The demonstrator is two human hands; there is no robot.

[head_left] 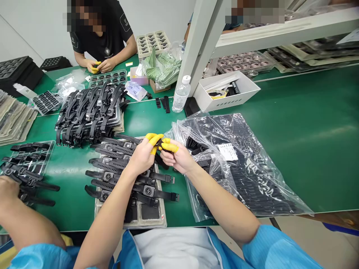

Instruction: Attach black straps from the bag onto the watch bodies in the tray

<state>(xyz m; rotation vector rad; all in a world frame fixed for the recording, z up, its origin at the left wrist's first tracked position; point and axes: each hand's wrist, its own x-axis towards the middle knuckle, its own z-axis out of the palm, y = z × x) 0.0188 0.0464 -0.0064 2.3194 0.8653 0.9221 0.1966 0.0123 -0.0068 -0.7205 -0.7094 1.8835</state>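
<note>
Reckoned from the meeting fingertips, with twelve o'clock pointing away across the table (74, 196), a neighbour's hand (8, 190) lies between eight and nine, over black-strapped watches. At ten a stacked pile of watches (89, 112) stands, and at seven a tray (140, 225) carries more, their straps overlapping. The left hand (143, 153), its fingertips in yellow covers, reaches in from seven, its fingers clamped on a small dark piece (159, 143) at the dial's centre, near the tray's far right corner; the covers hide most of it, so its exact form cannot be told. The right hand (179, 157) reaches in from between four and five, its fingers pinching the same piece. A clear bag (249, 160) of black pieces spreads between three and four. Best to let one hand steady while the other works, press squarely without twisting, and keep both wrists clear of straps that might snag.
</note>
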